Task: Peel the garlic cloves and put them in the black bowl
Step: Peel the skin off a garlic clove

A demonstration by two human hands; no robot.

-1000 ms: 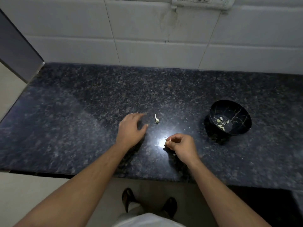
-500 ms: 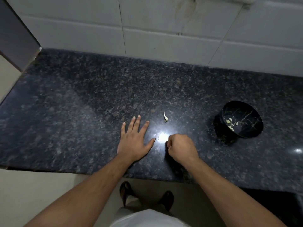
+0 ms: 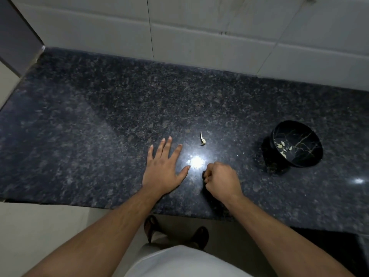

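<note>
Between your right hand (image 3: 221, 179) and the black bowl (image 3: 297, 144) you have bare counter (image 3: 99, 116); a garlic scrap (image 3: 202, 139) lies ahead.

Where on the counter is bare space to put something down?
The widest bare stretch lies left of the left hand, reaching the wall. Another lies behind the scrap. It is crowded between the right hand and the bowl.
</note>
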